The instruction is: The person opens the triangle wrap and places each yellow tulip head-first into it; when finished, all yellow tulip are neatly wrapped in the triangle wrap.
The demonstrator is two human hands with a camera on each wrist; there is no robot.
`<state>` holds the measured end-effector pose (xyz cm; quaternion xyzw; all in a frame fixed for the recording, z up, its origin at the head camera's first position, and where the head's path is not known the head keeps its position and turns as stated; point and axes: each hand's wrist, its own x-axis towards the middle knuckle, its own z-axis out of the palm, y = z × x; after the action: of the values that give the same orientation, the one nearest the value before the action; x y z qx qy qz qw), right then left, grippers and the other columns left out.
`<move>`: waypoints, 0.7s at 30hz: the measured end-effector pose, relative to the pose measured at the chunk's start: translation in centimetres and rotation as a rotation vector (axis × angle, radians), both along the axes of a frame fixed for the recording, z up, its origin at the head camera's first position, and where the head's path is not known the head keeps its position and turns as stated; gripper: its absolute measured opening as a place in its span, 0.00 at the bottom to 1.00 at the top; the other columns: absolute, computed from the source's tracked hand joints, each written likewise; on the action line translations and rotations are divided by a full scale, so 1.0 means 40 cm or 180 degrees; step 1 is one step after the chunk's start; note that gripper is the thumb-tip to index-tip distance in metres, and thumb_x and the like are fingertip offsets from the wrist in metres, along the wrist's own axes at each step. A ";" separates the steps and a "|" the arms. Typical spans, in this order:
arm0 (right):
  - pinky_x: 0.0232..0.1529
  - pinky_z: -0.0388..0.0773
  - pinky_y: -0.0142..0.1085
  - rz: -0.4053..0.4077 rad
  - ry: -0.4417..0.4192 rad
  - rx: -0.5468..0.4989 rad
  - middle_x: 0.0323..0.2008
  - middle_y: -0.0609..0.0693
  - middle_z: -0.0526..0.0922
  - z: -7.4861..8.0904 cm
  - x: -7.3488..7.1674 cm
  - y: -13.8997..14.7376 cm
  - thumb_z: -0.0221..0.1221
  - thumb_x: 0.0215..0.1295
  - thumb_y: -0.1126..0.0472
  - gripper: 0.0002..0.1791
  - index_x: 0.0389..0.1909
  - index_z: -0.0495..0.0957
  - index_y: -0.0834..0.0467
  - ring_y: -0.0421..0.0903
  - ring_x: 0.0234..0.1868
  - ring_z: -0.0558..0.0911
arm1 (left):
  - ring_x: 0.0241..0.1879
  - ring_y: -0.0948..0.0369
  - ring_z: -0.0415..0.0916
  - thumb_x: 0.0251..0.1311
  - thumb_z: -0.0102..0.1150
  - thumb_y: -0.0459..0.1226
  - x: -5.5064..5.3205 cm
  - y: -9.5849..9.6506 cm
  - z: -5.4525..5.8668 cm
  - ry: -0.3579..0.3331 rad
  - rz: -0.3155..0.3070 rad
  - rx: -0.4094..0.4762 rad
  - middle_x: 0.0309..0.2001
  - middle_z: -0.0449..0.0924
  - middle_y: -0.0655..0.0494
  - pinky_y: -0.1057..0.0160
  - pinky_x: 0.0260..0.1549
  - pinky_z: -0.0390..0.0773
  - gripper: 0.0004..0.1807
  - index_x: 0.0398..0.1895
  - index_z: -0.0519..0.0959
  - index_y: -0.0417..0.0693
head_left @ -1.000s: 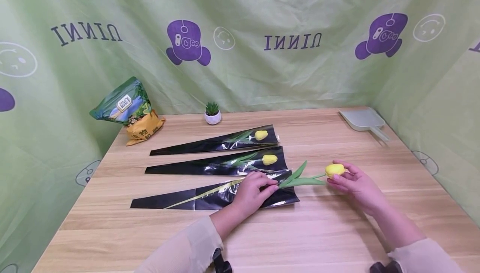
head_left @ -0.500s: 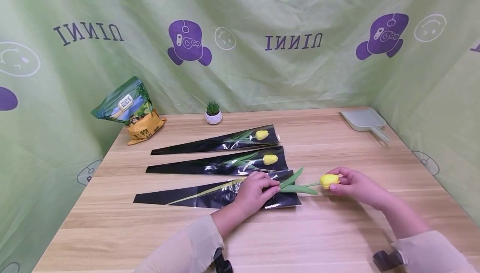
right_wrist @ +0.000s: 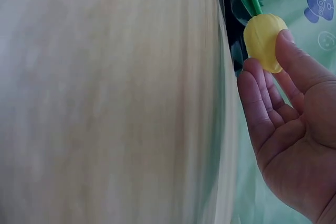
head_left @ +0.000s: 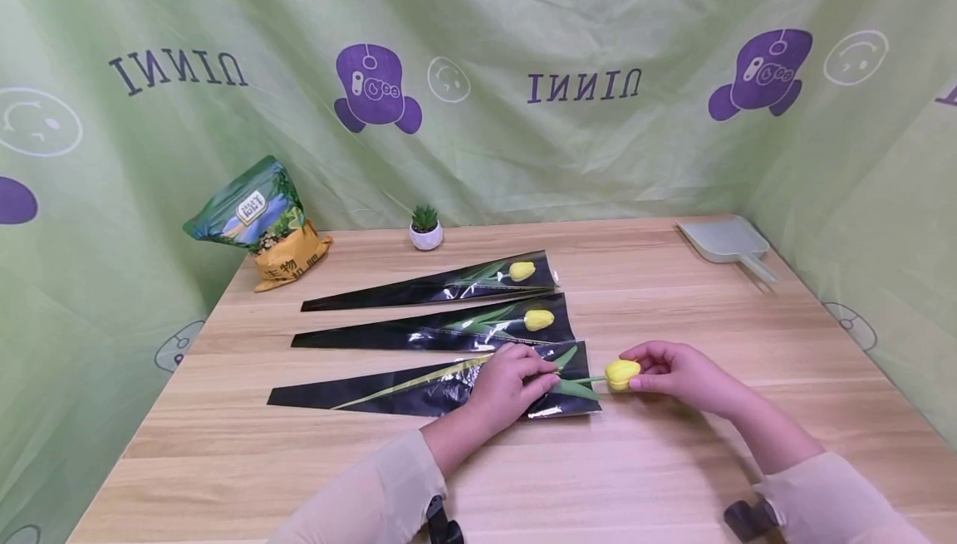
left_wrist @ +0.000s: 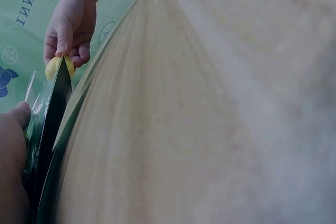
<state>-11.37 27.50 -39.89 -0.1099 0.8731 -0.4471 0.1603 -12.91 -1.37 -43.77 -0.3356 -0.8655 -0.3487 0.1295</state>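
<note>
A yellow artificial tulip [head_left: 622, 374] points leftward, its green leaves at the mouth of the nearest black flower sleeve [head_left: 336, 395]. My right hand [head_left: 684, 378] pinches the yellow bloom between thumb and fingers; the right wrist view shows the thumb on the bloom [right_wrist: 262, 40]. My left hand [head_left: 512, 386] lies over the sleeve near its wide end and pinches its clear film. In the left wrist view the sleeve's mouth [left_wrist: 59, 90] gapes toward the bloom. The lower stem is hidden behind the left hand and inside the sleeve.
Two more black sleeves, the middle one [head_left: 359, 337] and the far one [head_left: 374, 292], lie behind, each with a yellow tulip inside. Farther back stand a green and orange bag [head_left: 257, 220] and a small potted succulent [head_left: 425, 231]. A dustpan [head_left: 723, 238] lies back right on the wooden table [head_left: 224, 477].
My right hand has moved left with the tulip, and its leaves have gone farther into the mouth of the nearest sleeve. My left hand stays in place on the sleeve.
</note>
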 end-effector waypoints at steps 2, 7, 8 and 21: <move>0.39 0.82 0.27 0.0029 -0.0021 -0.0020 0.41 0.54 0.83 -0.003 -0.002 -0.008 0.68 0.58 0.56 0.27 0.54 0.76 0.69 0.36 0.38 0.80 | 0.40 0.63 0.77 0.60 0.66 0.44 0.000 0.000 0.000 0.0009 -0.0003 -0.0003 0.36 0.84 0.60 0.66 0.41 0.77 0.10 0.40 0.88 0.54; 0.38 0.82 0.28 0.0110 -0.0098 -0.0110 0.40 0.55 0.84 -0.008 -0.006 -0.036 0.68 0.58 0.57 0.26 0.53 0.77 0.69 0.38 0.38 0.81 | 0.40 0.63 0.77 0.60 0.66 0.45 0.001 0.000 -0.001 0.0037 0.0007 0.0009 0.36 0.84 0.61 0.67 0.42 0.78 0.10 0.41 0.88 0.53; 0.38 0.82 0.28 0.0119 -0.0115 -0.0132 0.40 0.55 0.84 -0.009 -0.007 -0.042 0.68 0.58 0.57 0.26 0.53 0.77 0.69 0.39 0.38 0.81 | 0.40 0.63 0.77 0.60 0.65 0.45 0.001 0.000 0.000 0.0029 0.0005 0.0009 0.37 0.84 0.61 0.67 0.42 0.78 0.10 0.41 0.88 0.54; 0.41 0.84 0.29 0.0126 -0.0332 -0.0498 0.43 0.62 0.86 -0.027 -0.021 -0.088 0.67 0.60 0.59 0.27 0.54 0.76 0.73 0.38 0.40 0.84 | 0.40 0.63 0.76 0.60 0.66 0.45 -0.005 0.003 0.006 0.0036 -0.0018 0.0011 0.35 0.83 0.60 0.66 0.43 0.77 0.11 0.42 0.88 0.53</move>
<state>-12.22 23.99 -40.98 -0.1159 0.8236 -0.5158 0.2052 -13.10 -1.26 -43.52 -0.3397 -0.8631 -0.3487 0.1340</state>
